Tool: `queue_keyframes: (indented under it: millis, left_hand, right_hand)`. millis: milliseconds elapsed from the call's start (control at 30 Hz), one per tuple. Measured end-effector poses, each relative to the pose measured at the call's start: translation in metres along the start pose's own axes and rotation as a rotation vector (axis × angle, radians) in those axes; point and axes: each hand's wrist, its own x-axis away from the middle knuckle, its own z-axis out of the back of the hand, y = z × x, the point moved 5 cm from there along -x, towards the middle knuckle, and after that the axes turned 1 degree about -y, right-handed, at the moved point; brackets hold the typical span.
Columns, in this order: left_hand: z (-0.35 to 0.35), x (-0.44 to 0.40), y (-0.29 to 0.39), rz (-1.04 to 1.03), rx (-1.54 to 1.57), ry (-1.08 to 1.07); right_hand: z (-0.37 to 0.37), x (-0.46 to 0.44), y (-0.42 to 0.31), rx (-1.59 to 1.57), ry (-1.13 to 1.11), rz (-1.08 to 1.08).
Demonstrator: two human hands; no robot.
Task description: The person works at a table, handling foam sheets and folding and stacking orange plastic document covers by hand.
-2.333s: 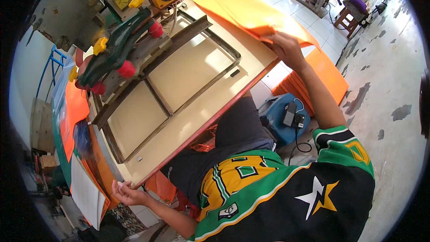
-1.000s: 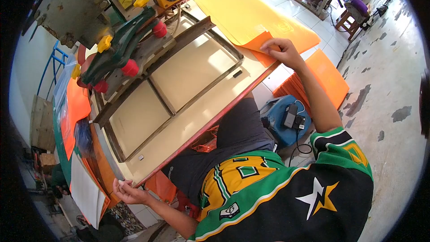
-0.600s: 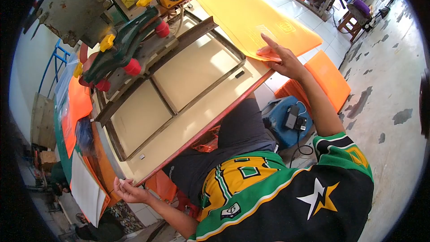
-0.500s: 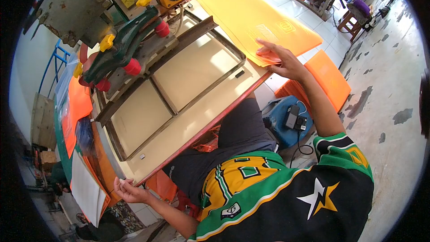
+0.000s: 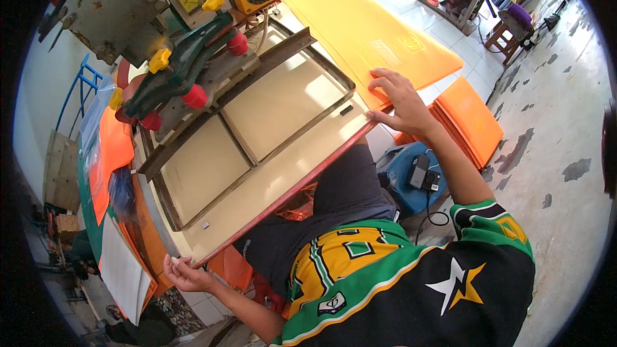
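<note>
The fingers (image 5: pixel 387 81) of our right hand (image 5: pixel 406 108) are spread wide, tips upon the corner of the yellow-orange sheets (image 5: pixel 379 35), thumb near the board's edge. These sheets lie just right of the metal frame (image 5: pixel 238 140) and reach beyond the cream board (image 5: pixel 270 183). Left of the frame's near corner, our left hand (image 5: pixel 187 276) is curled at the board's end; we cannot tell if it grips something. Before the frame a bare strip gives room, except two small pieces. The green press arm (image 5: pixel 186 64) hides the frame's far side; the machine is cut off above.
</note>
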Motion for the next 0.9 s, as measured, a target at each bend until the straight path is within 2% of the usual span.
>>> queue_keyframes:
  millis: [267,900]
  left_hand:
    - [0.0,0.0,0.001,-0.001,0.026,0.005]
    - [-0.002,0.002,0.002,0.025,0.068,0.015]
  right_hand:
    - [-0.011,0.001,-0.005,0.108,0.061,-0.031]
    - [0.009,0.014,0.022,-0.043,-0.002,-0.037]
